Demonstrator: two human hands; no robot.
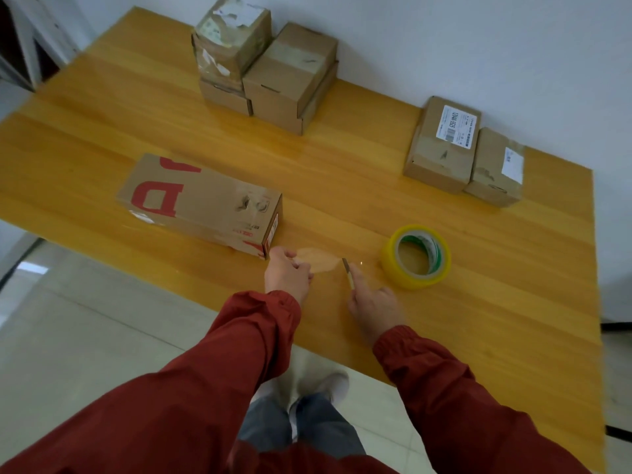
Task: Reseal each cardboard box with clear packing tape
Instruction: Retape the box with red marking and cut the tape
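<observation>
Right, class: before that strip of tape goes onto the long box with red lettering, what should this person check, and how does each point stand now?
1. Grip on the strip of clear tape: ok, the left hand pinches one end.
2. Strip free of the yellowish roll of packing tape: ok, the roll lies apart on the orange wooden table.
3. The small metal cutter put aside: not ok, the right hand holds it at the strip's other end.
4. The long cardboard box with red lettering near: ok, its end lies beside the left hand.
5. Box end flaps closed flat: cannot tell.
6. Strip smooth, unfolded: cannot tell.
</observation>
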